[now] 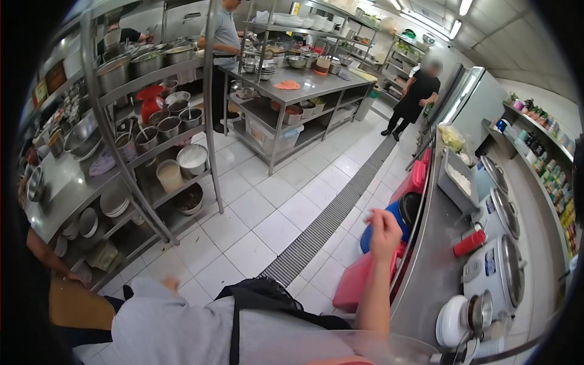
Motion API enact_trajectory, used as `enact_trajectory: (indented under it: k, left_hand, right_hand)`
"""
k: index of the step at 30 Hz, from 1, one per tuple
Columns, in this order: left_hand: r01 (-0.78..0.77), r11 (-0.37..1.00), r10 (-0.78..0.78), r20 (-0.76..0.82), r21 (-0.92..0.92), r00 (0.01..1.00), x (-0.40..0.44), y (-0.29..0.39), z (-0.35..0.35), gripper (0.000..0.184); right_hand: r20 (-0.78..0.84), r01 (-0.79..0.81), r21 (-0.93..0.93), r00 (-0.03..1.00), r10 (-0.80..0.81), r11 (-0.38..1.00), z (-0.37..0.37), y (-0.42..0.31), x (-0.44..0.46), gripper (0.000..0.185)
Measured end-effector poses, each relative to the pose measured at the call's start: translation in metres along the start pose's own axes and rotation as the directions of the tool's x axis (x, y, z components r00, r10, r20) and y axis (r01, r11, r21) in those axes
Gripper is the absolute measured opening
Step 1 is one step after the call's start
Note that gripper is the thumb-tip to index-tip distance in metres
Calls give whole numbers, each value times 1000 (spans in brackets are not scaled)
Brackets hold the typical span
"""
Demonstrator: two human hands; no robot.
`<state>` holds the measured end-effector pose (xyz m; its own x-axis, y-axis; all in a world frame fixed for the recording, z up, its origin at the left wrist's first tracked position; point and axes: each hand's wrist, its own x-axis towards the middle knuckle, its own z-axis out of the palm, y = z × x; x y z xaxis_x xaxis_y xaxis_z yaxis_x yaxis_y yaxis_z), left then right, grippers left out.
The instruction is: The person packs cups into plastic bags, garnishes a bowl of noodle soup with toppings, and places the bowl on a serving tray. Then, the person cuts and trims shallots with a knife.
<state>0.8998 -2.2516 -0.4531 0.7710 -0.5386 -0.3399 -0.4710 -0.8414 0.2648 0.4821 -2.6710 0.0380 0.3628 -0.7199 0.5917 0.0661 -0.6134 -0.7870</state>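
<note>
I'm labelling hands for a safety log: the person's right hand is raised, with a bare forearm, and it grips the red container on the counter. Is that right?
Not quite: the grip is wrong. The head view shows the raised right hand, forearm bare, apart from the red container, which sits on the counter.

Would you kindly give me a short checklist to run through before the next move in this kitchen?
1. Right hand empty: ok, nothing shows in it.
2. Left hand empty: cannot tell, it is blurred and partly hidden.
3. Right hand clear of the blue barrel: cannot tell, they overlap in this view.
4. Aisle clear of people: not ok, a co-worker stands toward its far end.
5. Nearest cooker lidded: ok, the lid is on.
6. Tray covered: not ok, its pale contents show.
</note>
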Motion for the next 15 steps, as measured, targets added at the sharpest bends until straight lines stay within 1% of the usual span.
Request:
enact_trajectory:
  k: [1, 2, 3, 4, 5, 6, 7, 8, 9, 10, 11, 12, 13, 14, 15]
  left_hand:
    - [7, 1000, -7, -7, 10, 1000, -50, -18, 26, 35]
    - [315, 912, -387, 303, 262, 871, -87, -24, 26, 40]
    - [398, 891, -451, 327, 219, 830, -90, -8, 18, 39]
    - [424, 882, -470, 330, 204, 819, -79, 12, 15, 38]
    - [427, 877, -478, 308, 219, 823, -59, 32, 21, 36]
    - [389, 893, -440, 255, 227, 861, -21, 50, 17, 35]
    - [404, 906, -422, 223, 123, 879, 20, 79, 17, 34]
    - [339, 932, -356, 160, 125, 920, 82, 116, 10, 33]
    - [213, 970, -219, 44, 122, 975, 138, 173, -8, 33]
    - [-161, 955, 127, -144, -251, 981, 197, 226, -43, 28]
    - [-254, 967, 255, -182, 28, 950, 305, 258, -26, 33]
    - [-144, 967, 160, 61, -210, 985, 366, 336, -55, 39]
    - [-463, 884, 465, -234, 65, 854, 357, 452, -115, 22]
    - [-280, 891, 260, -104, -358, 960, 382, 542, -153, 27]
    - [-342, 726, 337, -125, -597, 933, 406, 615, -173, 33]
  right_hand:
    - [92, 205, -105, 976, -195, 973, 16, 22, 35, 13]
    - [159, 161, -131, 977, -139, 978, 33, 44, 67, 14]
    - [227, 112, -167, 971, -73, 980, 46, 63, 93, 16]
    - [229, 94, -171, 972, -53, 981, 54, 74, 111, 16]
    - [225, 21, -124, 974, 8, 992, 64, 82, 131, 21]
    - [223, -53, -74, 972, 68, 996, 73, 93, 147, 26]
    - [202, -45, -20, 978, 48, 999, 73, 119, 160, 28]
    - [202, -21, -24, 979, 25, 999, 73, 144, 179, 28]
    - [187, -24, -82, 982, 39, 996, 65, 172, 181, 30]
    - [170, -24, -131, 984, 46, 991, 59, 202, 187, 32]
    - [131, -30, -124, 990, 46, 992, 51, 251, 197, 27]
    - [88, -45, -110, 995, 55, 993, 39, 293, 207, 23]
    - [99, -122, -154, 985, 138, 980, 26, 306, 225, 20]
    - [104, -193, -205, 971, 217, 960, 12, 313, 244, 21]
    - [12, -254, -253, 964, 265, 934, 3, 322, 264, 24]
